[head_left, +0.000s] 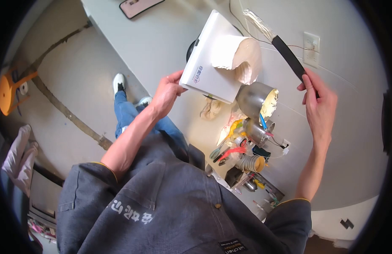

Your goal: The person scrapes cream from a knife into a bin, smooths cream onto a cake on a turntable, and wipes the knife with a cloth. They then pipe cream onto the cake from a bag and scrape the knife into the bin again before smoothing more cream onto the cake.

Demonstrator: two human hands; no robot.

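Observation:
My left hand (166, 93) pinches the near corner of a white square board (200, 78) with printed lettering on its side. On the board stands a cream-coated cake (230, 51) with a curved outline; its far side is hidden. Part of a round black thing shows behind the board. In my right hand (321, 95) is a spatula (289, 57), gripped by its black handle. Its blade is smeared with white cream and points up, away from the cake. A metal bowl (251, 99) with pale cream at its rim stands beside the board.
A smaller metal container (256, 131), bags, coloured tools and a stack of paper cups (252, 163) crowd the table nearer me. A phone (139, 6) lies at the far table edge. The wall holds a socket (311, 47) with a cable. An orange stool (9, 95) stands left.

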